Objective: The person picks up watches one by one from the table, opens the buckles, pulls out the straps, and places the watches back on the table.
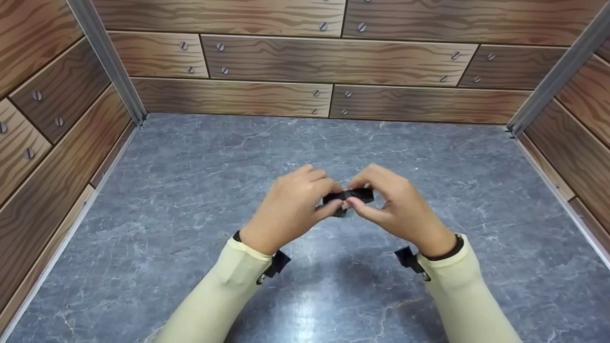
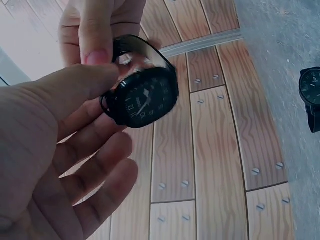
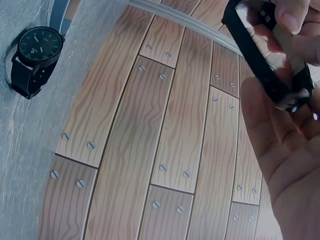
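Both hands hold a black wristwatch (image 1: 362,194) in front of the person, above the grey table. Its rounded-square dial (image 2: 147,97) shows in the left wrist view, and its strap (image 3: 257,55) forms a loop in the right wrist view. My left hand (image 1: 293,202) pinches the watch between thumb and index finger, its other fingers loosely bent. From the other side my right hand (image 1: 398,205) pinches the strap with thumb and fingertips. The fingers partly cover the strap and clasp, so the clasp's state is unclear.
Another black watch (image 3: 40,47) lies on the grey table (image 1: 190,238), with part of a blue-grey strap (image 3: 58,17) beside it. The left wrist view also shows a black watch (image 2: 311,87) on the table. Wood-patterned walls (image 1: 305,59) enclose the back and sides.
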A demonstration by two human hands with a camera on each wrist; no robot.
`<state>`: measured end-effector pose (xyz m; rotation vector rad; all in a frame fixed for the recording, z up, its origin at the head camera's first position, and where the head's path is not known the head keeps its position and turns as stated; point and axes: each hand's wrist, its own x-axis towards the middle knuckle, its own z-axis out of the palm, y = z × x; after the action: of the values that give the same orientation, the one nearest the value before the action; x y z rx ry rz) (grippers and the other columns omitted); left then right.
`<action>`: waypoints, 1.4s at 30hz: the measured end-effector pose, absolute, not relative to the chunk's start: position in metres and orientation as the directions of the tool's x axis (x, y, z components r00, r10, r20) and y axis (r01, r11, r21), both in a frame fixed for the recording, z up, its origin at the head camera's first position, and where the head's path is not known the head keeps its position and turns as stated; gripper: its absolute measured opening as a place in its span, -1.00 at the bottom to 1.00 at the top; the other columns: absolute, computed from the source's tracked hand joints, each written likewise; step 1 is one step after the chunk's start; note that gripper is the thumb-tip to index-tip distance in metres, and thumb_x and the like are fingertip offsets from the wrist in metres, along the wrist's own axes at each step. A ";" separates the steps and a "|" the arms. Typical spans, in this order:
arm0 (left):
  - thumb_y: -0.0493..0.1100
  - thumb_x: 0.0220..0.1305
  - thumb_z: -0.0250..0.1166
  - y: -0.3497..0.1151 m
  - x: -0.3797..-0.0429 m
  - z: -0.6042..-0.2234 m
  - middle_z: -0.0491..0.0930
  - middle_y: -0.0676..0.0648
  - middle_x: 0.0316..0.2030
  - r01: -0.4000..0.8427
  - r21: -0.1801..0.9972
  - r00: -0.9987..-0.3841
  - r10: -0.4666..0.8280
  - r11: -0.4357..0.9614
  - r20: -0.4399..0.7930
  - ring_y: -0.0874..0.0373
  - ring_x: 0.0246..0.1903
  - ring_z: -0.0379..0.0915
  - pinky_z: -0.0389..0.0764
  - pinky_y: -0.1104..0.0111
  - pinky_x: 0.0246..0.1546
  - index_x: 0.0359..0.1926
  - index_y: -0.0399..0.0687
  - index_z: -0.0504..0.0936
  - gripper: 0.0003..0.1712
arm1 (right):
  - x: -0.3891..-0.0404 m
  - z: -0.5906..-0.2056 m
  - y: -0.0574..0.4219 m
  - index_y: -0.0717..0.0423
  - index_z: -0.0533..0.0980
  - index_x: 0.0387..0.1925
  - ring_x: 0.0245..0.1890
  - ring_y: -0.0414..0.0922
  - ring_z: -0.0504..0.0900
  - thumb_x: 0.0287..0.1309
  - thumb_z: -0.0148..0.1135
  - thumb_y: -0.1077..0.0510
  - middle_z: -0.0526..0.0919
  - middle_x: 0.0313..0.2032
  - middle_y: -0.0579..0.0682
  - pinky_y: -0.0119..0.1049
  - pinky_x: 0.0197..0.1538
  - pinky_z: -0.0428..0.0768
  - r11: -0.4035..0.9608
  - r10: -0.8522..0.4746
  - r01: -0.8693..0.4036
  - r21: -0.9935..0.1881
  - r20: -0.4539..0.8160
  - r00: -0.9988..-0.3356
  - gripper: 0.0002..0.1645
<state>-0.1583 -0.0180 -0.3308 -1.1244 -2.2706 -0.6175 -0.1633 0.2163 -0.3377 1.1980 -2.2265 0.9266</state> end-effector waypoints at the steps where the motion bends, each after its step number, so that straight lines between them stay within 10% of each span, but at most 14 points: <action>1: -0.06 0.42 0.38 -0.018 -0.158 -0.330 0.70 0.07 -0.29 0.819 0.174 -0.514 0.565 0.546 0.645 0.20 -0.32 0.48 0.56 0.45 -0.30 -0.15 -0.04 0.76 -0.84 | -0.163 -0.337 0.216 0.15 0.62 -0.07 -0.26 -0.19 0.60 0.21 0.41 0.35 0.66 -0.19 -0.02 -0.44 -0.12 0.58 0.392 -0.523 -0.842 -0.372 0.663 -0.536 -0.74; 9: -0.12 0.42 0.37 -0.022 -0.158 -0.325 0.70 0.09 -0.26 0.796 0.385 -0.587 0.443 0.467 0.677 0.23 -0.26 0.52 0.54 0.41 -0.26 -0.16 -0.02 0.75 -0.90 | -0.163 -0.333 0.218 0.15 0.69 -0.19 -0.37 -0.15 0.52 0.17 0.34 0.41 0.67 -0.35 -0.04 -0.39 -0.28 0.44 0.339 -0.303 -0.808 -0.482 0.757 -0.579 -0.80; 17: 0.00 0.43 0.35 -0.022 -0.157 -0.324 0.69 0.10 -0.15 0.735 0.428 -0.677 0.524 0.526 0.517 0.19 -0.11 0.51 0.58 0.33 -0.10 -0.05 0.03 0.73 -0.79 | -0.162 -0.336 0.217 0.06 0.71 -0.11 -0.43 -0.24 0.48 0.26 0.37 0.39 0.66 -0.33 -0.11 -0.38 -0.38 0.44 0.347 -0.451 -0.807 -0.479 0.669 -0.591 -0.76; 28: 0.02 0.45 0.34 -0.021 -0.157 -0.324 0.73 0.17 -0.36 0.606 0.568 -0.784 0.540 0.558 0.306 0.40 -0.40 0.59 0.60 0.40 -0.34 -0.16 0.03 0.73 -0.81 | -0.160 -0.339 0.217 0.00 0.70 -0.07 -0.51 -0.23 0.42 0.34 0.35 0.28 0.65 -0.34 -0.24 -0.41 -0.44 0.40 0.407 -0.489 -0.703 -0.583 0.512 -0.707 -0.81; 42: 0.05 0.41 0.36 -0.022 -0.158 -0.328 0.66 0.16 -0.28 0.750 0.457 -0.661 0.559 0.477 0.501 0.36 -0.31 0.54 0.59 0.43 -0.24 -0.03 0.09 0.69 -0.77 | -0.158 -0.337 0.216 -0.02 0.66 -0.06 -0.44 -0.27 0.51 0.32 0.33 0.34 0.68 -0.27 -0.19 -0.44 -0.42 0.51 0.406 -0.530 -0.769 -0.494 0.559 -0.638 -0.75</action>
<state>-0.1579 -0.0223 -0.3275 -1.1143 -2.4447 -0.9662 -0.1584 0.2160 -0.3369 1.1274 -2.3533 1.0748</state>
